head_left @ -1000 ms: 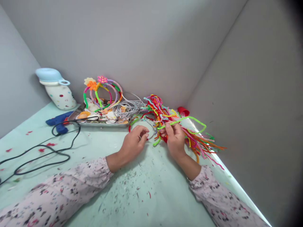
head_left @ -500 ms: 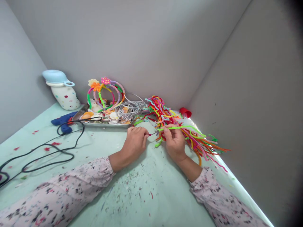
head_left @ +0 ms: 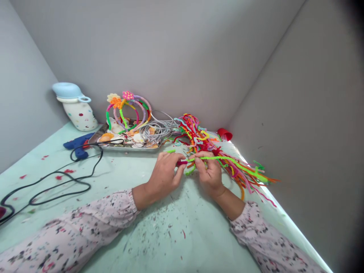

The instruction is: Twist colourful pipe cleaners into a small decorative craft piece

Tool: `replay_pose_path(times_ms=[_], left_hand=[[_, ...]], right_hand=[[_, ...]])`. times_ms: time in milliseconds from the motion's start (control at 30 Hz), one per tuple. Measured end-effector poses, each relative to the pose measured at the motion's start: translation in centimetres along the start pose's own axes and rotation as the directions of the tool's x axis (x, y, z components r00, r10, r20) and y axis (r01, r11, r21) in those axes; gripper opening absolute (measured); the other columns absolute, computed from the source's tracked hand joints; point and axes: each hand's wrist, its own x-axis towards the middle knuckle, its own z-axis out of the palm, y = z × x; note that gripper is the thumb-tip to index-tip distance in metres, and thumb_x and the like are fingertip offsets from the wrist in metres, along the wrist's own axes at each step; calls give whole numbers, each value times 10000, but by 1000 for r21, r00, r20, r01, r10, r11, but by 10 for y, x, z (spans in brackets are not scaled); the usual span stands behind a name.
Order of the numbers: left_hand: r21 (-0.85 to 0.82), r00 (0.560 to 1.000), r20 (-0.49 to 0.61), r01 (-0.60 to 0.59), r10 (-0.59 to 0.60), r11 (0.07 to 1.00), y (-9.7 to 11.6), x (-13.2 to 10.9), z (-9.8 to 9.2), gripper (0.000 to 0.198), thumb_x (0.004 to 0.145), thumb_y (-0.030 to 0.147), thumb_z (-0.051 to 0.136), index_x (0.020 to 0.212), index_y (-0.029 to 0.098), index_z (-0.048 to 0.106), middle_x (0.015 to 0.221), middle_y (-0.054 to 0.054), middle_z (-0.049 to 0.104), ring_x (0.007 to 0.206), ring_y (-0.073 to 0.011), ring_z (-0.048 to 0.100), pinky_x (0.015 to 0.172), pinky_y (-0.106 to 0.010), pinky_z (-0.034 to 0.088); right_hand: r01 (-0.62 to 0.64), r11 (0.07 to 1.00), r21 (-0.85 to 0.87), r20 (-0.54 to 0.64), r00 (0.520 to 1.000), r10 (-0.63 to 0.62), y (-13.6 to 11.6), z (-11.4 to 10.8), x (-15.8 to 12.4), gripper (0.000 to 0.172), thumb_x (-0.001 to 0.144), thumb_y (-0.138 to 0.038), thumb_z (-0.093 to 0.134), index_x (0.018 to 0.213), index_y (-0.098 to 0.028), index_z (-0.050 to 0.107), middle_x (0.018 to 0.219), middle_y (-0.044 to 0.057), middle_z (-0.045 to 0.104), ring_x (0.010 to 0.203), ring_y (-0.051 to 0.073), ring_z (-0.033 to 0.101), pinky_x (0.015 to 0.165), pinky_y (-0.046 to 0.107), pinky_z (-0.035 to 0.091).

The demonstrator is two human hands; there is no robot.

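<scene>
Near the middle of the table, my left hand (head_left: 165,172) pinches a dark pink wrapped piece (head_left: 182,163), its fingers closed round it. Just to the right, my right hand (head_left: 209,174) grips a bright green pipe cleaner (head_left: 224,158) between thumb and fingers. The green strand's near end meets the tip of the pink piece, and its long tail runs right. Behind my right hand lies a heap of many-coloured pipe cleaners (head_left: 193,127). A coil of grey wire (head_left: 160,131) rests beside the heap.
A metal tray (head_left: 131,149) of shells stands at the back, with colourful flower-topped hoops (head_left: 122,113) on it. To its left are a blue glue gun (head_left: 79,142) with black cable (head_left: 61,194) and a white bottle (head_left: 81,115). A red cup (head_left: 224,134) lies at the back right.
My left hand has moved slightly right and its thumb has spread lower, showing more of the pink piece. The green strand's tail now stretches straighter to the right.
</scene>
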Motion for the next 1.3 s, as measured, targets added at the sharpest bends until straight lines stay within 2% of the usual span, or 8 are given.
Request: replay_pose_path(times_ms=[267, 500, 733, 900, 1000, 1133, 1300], left_hand=[[27, 996, 87, 16, -18, 1000, 1, 0, -2, 139, 901, 221, 492, 1006, 183, 575, 894, -29, 650, 844, -180, 567, 871, -378, 349], [61, 994, 113, 7, -14, 998, 0, 0, -1, 180, 930, 238, 445, 924, 179, 615, 826, -30, 639, 815, -179, 549, 865, -383, 332], [40, 987, 145, 70, -75, 997, 2, 1, -2, 173, 916, 235, 460, 883, 180, 621, 814, -18, 638, 810, -172, 551, 876, -381, 326], [19, 970, 186, 155, -156, 988, 2, 4, -2, 137, 884, 211, 490, 828, 179, 611, 813, -8, 647, 815, -170, 560, 884, -379, 323], [-3, 962, 196, 194, -189, 981, 0, 4, -1, 133, 874, 210, 491, 816, 183, 607, 809, -3, 649, 823, -170, 564, 894, -381, 324], [-13, 956, 220, 202, -194, 979, -2, 3, 1, 148, 866, 202, 473, 797, 176, 602, 801, -12, 647, 834, -182, 566, 900, -398, 331], [-38, 964, 207, 176, -165, 984, -6, 3, 4, 133, 847, 183, 470, 803, 178, 596, 801, -13, 646, 818, -183, 561, 913, -422, 335]], right_hand=[[-46, 999, 20, 28, 999, 45, 1, 3, -1, 84, 899, -238, 515, 940, -223, 587, 891, 30, 641, 855, 163, 616, 807, 322, 480], [-122, 985, 120, 52, 992, 116, 5, 6, -4, 109, 887, -251, 545, 994, -232, 555, 912, 21, 625, 800, 150, 618, 759, 308, 497], [-138, 986, 93, 52, 990, 133, 8, 8, -6, 113, 875, -276, 565, 980, -234, 569, 943, 26, 638, 848, 164, 622, 797, 324, 496], [-181, 976, 119, 113, 979, 167, 5, 7, -5, 112, 882, -281, 551, 981, -229, 565, 878, 12, 643, 786, 151, 624, 749, 299, 500], [-159, 985, 72, 120, 981, 150, 4, 7, -5, 125, 861, -292, 574, 963, -221, 580, 916, 31, 650, 850, 171, 619, 786, 316, 491], [-191, 981, 25, 183, 966, 183, 6, 7, -5, 153, 852, -315, 580, 961, -210, 604, 954, 49, 656, 889, 190, 611, 809, 337, 478], [-232, 972, 39, 234, 948, 217, 10, 8, -4, 161, 868, -338, 558, 933, -204, 620, 936, 44, 661, 865, 185, 599, 764, 318, 471]])
